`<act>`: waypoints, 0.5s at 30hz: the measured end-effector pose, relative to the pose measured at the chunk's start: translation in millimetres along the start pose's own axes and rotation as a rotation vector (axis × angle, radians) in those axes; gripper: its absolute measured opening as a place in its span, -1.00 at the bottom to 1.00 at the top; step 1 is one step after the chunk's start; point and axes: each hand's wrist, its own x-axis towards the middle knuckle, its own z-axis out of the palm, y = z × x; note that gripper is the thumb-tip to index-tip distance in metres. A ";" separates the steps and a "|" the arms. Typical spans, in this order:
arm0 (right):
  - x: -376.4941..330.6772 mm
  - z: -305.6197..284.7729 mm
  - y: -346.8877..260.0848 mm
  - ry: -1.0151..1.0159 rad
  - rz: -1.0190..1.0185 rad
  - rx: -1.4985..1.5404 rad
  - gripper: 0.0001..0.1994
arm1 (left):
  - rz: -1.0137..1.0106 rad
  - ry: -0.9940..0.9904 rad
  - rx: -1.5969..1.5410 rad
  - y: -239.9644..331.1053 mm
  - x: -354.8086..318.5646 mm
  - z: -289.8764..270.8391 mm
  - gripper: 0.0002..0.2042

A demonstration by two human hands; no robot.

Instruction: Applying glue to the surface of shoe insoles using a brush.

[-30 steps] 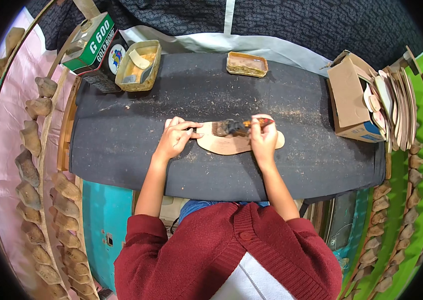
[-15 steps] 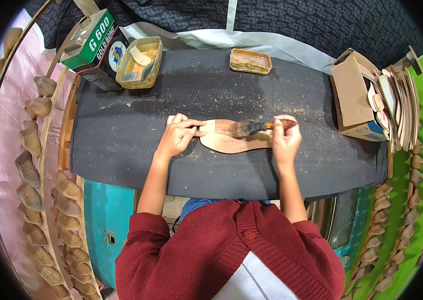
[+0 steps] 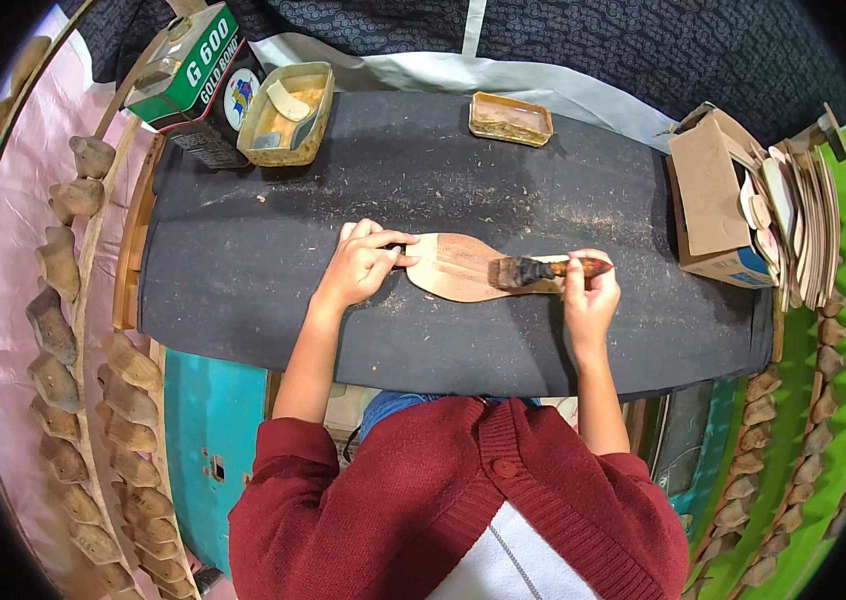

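A tan shoe insole lies flat on the dark cloth of the table, with darker streaks across its upper face. My left hand pinches its left end between thumb and fingers. In my right hand is a paintbrush, gripped by its dark-stained, red-tipped handle. The bristles rest on the insole's narrower middle. The right end of the insole is partly hidden under the brush and my hand.
A green and black metal can and a plastic tub with scrapers stand at the back left. A shallow tray sits at the back. On the right are a cardboard box and stacked sole pieces. Shoe lasts line side racks.
My right hand has drawn the brush rightward along the insole, from its broad part to its narrower middle. My left hand keeps its pinch on the left end.
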 end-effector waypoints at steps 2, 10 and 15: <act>2.0 -2.0 -6.3 0.002 -0.029 -0.050 -0.92 | -0.009 0.003 0.004 -1.4 -2.6 0.0 -0.73; 15.3 47.3 -36.5 -0.057 -0.201 -0.147 -0.91 | 0.010 0.005 -0.015 -1.2 -1.9 1.5 -0.72; 26.7 86.7 -47.1 -0.185 -0.353 -0.317 -0.86 | 0.014 0.014 -0.013 0.5 -0.3 2.4 -0.72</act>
